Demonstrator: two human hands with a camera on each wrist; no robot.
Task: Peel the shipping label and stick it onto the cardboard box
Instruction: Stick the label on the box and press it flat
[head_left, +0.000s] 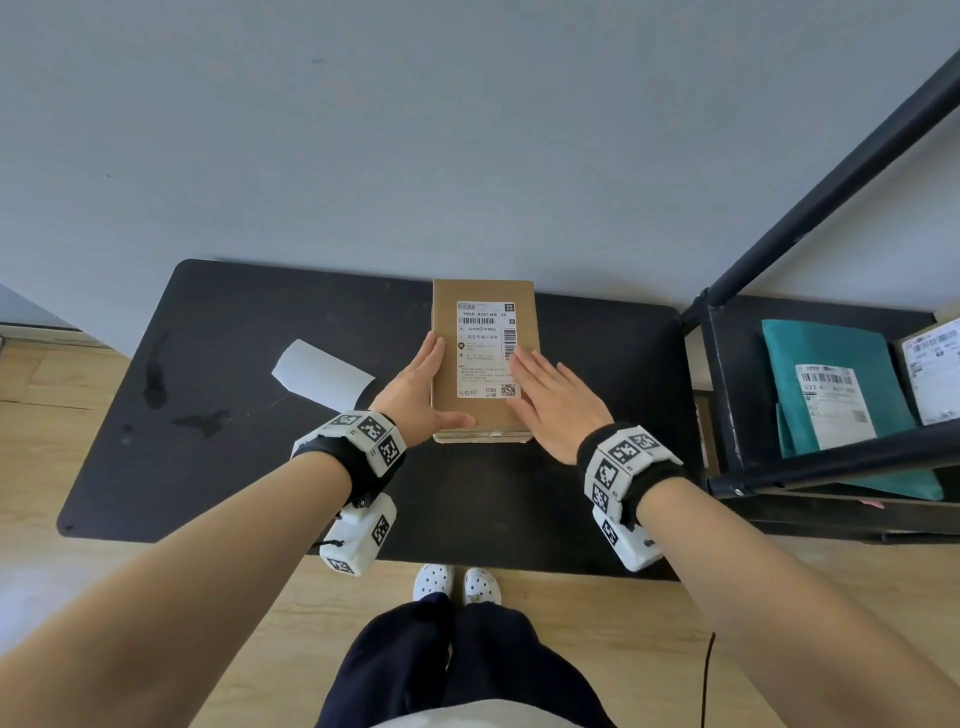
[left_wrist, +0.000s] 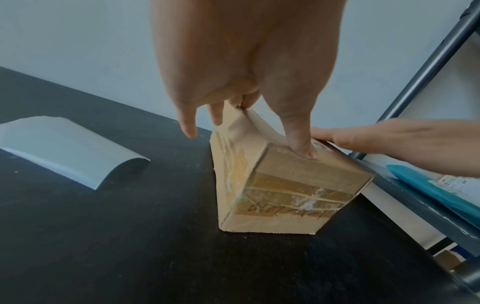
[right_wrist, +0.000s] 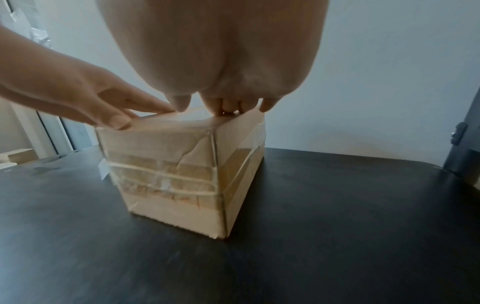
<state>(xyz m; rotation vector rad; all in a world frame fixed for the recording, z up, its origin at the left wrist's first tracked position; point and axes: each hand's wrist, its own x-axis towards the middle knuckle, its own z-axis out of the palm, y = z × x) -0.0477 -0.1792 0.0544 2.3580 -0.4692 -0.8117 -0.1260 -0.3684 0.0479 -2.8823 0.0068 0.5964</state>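
A brown cardboard box bound with clear tape lies flat on the black table. The white shipping label is stuck on its top face. My left hand lies along the box's left side with straight fingers, its thumb pressing on the top near the front corner. My right hand lies flat on the right part of the top, fingers straight and touching the label's right edge. The wrist views show the box under both hands. Neither hand holds anything.
A curled white backing sheet lies on the table left of the box. A black metal shelf frame stands at the right, holding a teal mailer bag and another labelled parcel. A grey wall rises behind the table.
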